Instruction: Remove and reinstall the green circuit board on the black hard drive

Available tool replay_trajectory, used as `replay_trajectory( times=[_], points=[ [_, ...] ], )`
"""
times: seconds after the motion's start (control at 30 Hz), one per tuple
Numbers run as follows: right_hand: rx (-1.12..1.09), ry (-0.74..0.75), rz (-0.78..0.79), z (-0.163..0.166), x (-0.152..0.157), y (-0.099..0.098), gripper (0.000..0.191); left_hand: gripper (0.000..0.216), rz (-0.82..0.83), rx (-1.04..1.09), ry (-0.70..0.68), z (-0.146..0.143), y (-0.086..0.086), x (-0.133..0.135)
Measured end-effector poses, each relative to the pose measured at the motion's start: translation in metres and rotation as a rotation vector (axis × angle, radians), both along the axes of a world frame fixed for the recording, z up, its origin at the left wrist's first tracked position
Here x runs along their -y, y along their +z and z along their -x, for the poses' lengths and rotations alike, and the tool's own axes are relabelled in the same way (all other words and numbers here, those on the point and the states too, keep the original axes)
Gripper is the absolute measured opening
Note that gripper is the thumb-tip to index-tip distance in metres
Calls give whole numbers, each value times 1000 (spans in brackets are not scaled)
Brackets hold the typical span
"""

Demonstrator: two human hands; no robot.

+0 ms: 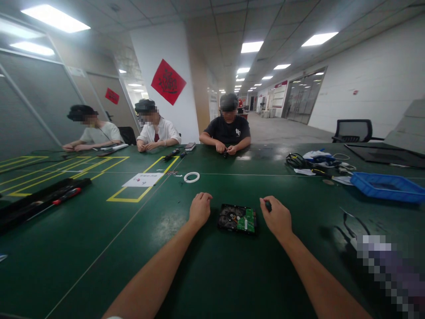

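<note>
A hard drive (237, 218) lies circuit side up on the green table (212, 274), its green board toward the right. My left hand (199, 209) rests on the table just left of the drive, fingers curled into a loose fist, nothing visible in it. My right hand (277, 215) sits just right of the drive, fingers closed around a small dark object (268, 205) that I cannot make out. Neither hand touches the drive.
A white tape ring (191, 177) and a paper sheet (143, 179) lie beyond the drive. A red-handled screwdriver (66, 196) rests on a black tray at left. A blue bin (387, 186) and cables (295, 160) are at right. Three people sit across the table.
</note>
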State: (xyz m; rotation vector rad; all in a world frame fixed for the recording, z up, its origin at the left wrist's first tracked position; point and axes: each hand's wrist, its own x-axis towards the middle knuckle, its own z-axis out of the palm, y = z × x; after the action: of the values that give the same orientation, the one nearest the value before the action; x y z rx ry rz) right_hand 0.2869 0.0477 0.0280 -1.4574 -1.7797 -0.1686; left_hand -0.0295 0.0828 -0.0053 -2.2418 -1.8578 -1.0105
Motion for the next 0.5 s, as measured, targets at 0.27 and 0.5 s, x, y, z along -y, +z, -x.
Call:
replay_trajectory(
  times=[0.27,0.5],
  points=[
    [78,-23,15,-2,-3,-4,35,22,-25,71,-76,-2,-1,0],
    [107,156,-35,16,12,13,29,9,-14,385,-244,-31,23,12]
  ],
)
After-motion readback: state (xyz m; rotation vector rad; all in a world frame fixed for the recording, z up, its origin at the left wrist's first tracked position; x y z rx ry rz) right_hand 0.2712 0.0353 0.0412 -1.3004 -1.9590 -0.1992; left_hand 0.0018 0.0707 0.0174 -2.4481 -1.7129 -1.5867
